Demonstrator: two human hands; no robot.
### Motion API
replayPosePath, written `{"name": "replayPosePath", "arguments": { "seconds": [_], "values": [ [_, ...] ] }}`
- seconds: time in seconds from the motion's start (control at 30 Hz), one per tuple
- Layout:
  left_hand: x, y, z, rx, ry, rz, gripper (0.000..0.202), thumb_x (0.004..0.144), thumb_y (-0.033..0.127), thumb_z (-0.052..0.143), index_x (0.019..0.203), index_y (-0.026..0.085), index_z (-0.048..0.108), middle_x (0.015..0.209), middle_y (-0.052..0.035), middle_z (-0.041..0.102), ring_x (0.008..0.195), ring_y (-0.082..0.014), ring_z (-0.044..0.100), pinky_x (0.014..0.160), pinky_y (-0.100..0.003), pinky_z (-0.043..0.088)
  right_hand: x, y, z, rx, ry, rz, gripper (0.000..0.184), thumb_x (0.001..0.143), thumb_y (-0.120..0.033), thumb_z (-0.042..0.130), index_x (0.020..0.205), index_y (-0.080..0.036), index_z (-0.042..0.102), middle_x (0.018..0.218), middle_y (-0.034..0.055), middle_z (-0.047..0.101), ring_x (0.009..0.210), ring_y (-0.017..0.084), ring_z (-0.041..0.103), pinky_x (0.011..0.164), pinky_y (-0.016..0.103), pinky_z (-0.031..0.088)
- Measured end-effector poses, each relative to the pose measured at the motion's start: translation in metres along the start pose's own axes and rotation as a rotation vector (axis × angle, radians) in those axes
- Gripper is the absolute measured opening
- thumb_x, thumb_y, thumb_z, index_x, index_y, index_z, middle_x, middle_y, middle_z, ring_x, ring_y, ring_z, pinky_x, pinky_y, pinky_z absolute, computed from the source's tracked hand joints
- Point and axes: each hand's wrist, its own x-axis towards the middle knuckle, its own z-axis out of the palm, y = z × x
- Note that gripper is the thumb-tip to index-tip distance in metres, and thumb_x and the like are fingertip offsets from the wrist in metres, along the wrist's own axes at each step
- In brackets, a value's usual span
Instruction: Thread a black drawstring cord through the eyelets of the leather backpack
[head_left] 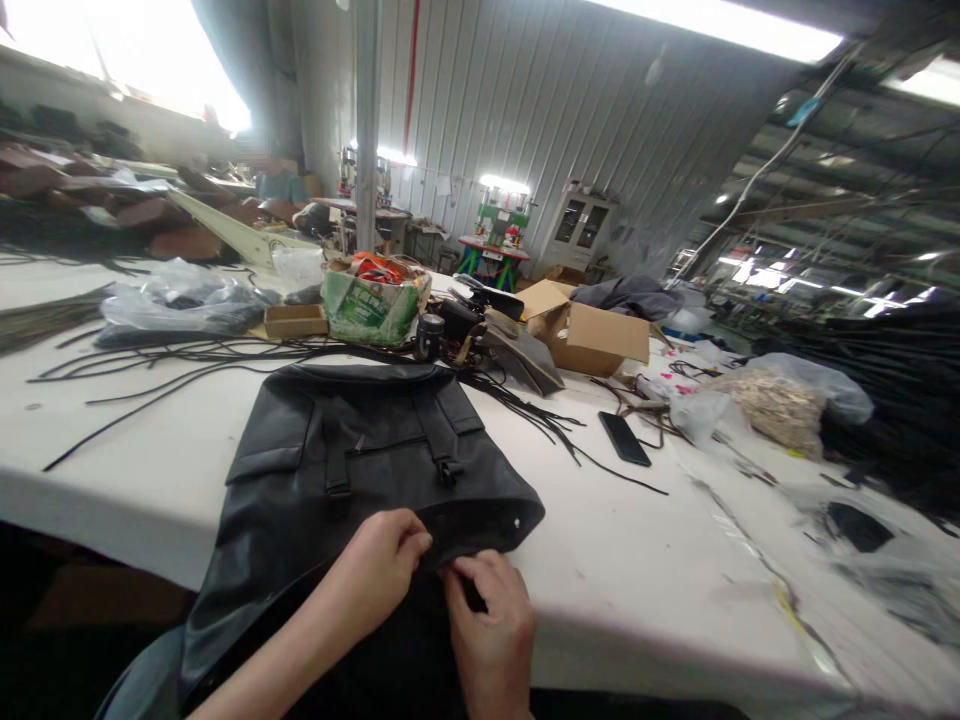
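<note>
A black leather-look backpack (390,465) lies on the white table, its near end hanging over the front edge. Two straps, a buckle and a short zip show on its upper face. At its near opening, my left hand (386,560) is closed with fingertips pinching the black edge. Just right of it, my right hand (491,610) pinches the same edge between thumb and fingers. A small shiny metal fitting shows near the bag's right corner. Whether anything small sits between the fingers is hidden.
Black cords (187,360) spread behind the bag. Beyond them stand a green bag (371,310), a dark can (429,337) and an open cardboard box (592,335). A phone (624,438) lies to the right on the white table (600,560), near plastic bags (780,400).
</note>
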Motion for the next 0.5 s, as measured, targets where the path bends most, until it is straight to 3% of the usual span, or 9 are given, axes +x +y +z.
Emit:
{"name": "replayPosePath", "arguments": {
  "seconds": [0.17,0.3,0.43,0.5],
  "values": [
    [-0.009,0.01,-0.007,-0.07,-0.078,0.021,0.029,0.091,0.037,0.062,0.093,0.02,0.085,0.096,-0.0067,0.086,0.103,-0.0331,0.078,0.09,-0.037,0.055,-0.001,-0.002,0.005,0.006,0.03,0.001,0.014,0.107,-0.02,0.069,0.099,-0.028,0.079,0.088,-0.0019,0.075,0.079,0.02,0.067,0.076,0.033,0.049],
    [-0.008,0.007,-0.005,-0.099,-0.084,0.015,0.029,0.089,0.036,0.064,0.093,0.021,0.088,0.1,-0.0077,0.088,0.107,-0.0357,0.079,0.101,-0.042,0.056,-0.001,-0.003,0.005,-0.009,0.036,0.023,0.013,0.105,-0.02,0.071,0.1,-0.028,0.079,0.09,-0.0021,0.076,0.081,0.021,0.068,0.078,0.033,0.05],
    [-0.002,0.0,0.001,-0.144,-0.049,-0.035,0.042,0.086,0.038,0.067,0.115,0.015,0.088,0.12,-0.0126,0.088,0.115,-0.0365,0.08,0.107,-0.044,0.056,-0.002,-0.004,0.005,-0.023,0.035,0.03,0.013,0.105,-0.021,0.071,0.099,-0.028,0.08,0.089,-0.0012,0.076,0.08,0.021,0.067,0.076,0.034,0.049],
    [0.001,-0.001,0.003,-0.158,-0.038,-0.045,0.045,0.084,0.036,0.067,0.117,0.013,0.087,0.119,-0.0135,0.088,0.116,-0.0362,0.079,0.106,-0.043,0.056,-0.002,-0.004,0.006,-0.021,0.037,0.046,0.012,0.105,-0.023,0.071,0.099,-0.028,0.08,0.089,-0.001,0.076,0.079,0.022,0.066,0.075,0.033,0.049]
  ]
}}
